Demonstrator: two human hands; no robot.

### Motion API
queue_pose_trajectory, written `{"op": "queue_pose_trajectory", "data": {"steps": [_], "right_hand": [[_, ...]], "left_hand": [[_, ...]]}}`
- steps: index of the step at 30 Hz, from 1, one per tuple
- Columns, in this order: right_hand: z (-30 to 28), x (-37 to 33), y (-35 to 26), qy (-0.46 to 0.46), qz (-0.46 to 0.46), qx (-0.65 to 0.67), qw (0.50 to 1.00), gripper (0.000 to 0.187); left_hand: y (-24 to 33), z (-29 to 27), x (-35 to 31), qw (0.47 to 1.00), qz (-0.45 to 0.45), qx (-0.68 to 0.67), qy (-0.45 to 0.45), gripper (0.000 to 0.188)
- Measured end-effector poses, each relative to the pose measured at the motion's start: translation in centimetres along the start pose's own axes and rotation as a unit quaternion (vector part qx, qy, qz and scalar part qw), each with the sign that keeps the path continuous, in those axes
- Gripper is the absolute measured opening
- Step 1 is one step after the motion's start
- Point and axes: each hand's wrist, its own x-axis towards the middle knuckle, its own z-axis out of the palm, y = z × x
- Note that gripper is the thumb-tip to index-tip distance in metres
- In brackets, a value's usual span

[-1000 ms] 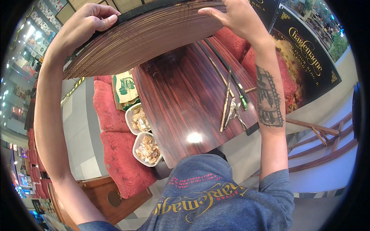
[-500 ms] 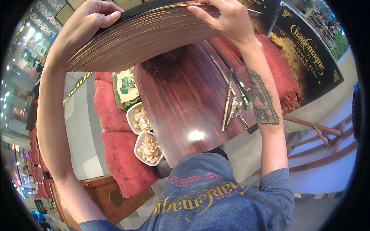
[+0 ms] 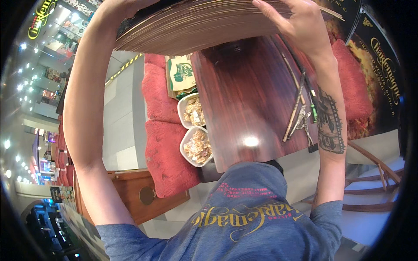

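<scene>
A brown slatted blind (image 3: 204, 32) is spanning the top of the view, over the far part of the dark wood table (image 3: 244, 100). The right hand (image 3: 300, 21) is clasping its upper edge, thumb lying along the near side; the left hand (image 3: 126, 6) is reaching its left end, but its fingers are running out of view, so I cannot tell that grip. Locking pliers (image 3: 300, 119) and a thin stick (image 3: 295, 106) are lying on the table; white bowls (image 3: 182, 147) are sitting just left.
</scene>
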Motion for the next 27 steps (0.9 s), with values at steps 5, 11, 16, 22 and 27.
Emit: {"op": "queue_pose_trajectory", "data": {"steps": [5,11,16,22,27], "right_hand": [[1.8,0.1,-1.6,0.042,-0.006,0.014,0.999,0.022],[3.4,-0.3,-2.2,0.108,0.0,-0.002,0.994,0.02],[4.8,-0.5,-2.2,0.156,0.004,0.03,0.987,0.017],[5.0,-1.2,-2.3,0.155,0.005,0.036,0.987,0.016],[4.7,-1.5,-2.4,0.126,0.025,0.017,0.992,0.014]], "left_hand": [[0.4,-1.3,-1.0,0.997,0.011,0.065,-0.034,0.023],[-1.1,-1.5,0.6,0.996,0.051,0.038,-0.068,0.02],[1.1,-1.1,-0.9,0.994,0.058,0.057,-0.07,0.019],[-0.4,1.1,0.3,0.995,0.064,0.037,-0.06,0.019],[0.3,1.5,-0.1,0.997,0.03,-0.007,-0.074,0.018]]}}
